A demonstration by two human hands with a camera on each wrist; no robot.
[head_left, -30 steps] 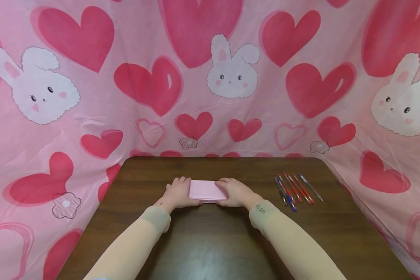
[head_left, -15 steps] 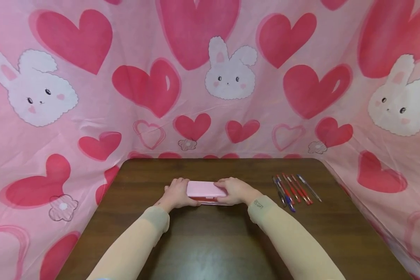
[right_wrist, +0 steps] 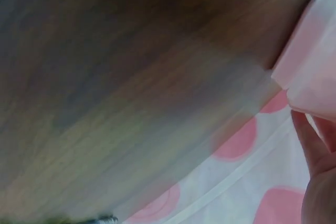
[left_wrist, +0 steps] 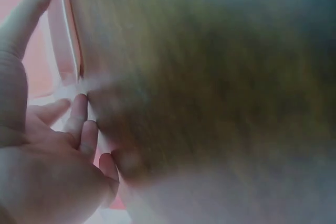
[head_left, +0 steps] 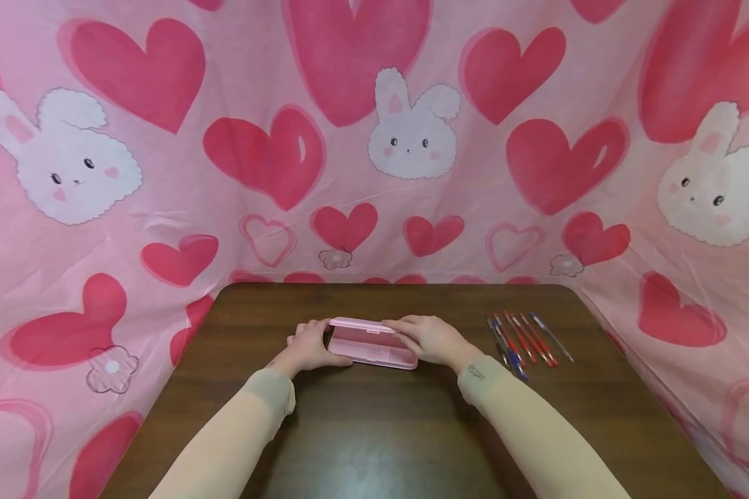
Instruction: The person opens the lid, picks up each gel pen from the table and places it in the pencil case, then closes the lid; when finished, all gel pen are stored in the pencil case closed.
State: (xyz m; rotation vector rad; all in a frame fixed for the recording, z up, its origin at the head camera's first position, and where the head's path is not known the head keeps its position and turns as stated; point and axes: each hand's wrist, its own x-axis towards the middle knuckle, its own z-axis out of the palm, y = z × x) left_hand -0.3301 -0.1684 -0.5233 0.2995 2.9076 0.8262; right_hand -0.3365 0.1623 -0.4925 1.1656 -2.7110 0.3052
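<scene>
A pink hinged pencil case lies on the table in front of me, its lid raised at the front and the hollow inside showing. At its left end my left hand holds the case, thumb along the front and fingers behind. The left wrist view shows that thumb stretched by the case edge and the other fingers bent. My right hand grips the lid's right end, fingers over the top and at its front edge. In the right wrist view, fingers touch the edge of the pink lid.
To the right on the brown wooden table lies a row of several pens, with red pens, a blue-capped pen and a clear pen. A pink cloth with hearts and rabbits hangs around the table's back and sides.
The pencil case has gone from closed to opened, its lid tilting up and back from the front edge. My right hand has moved with the lid; the left stays at the left end.
</scene>
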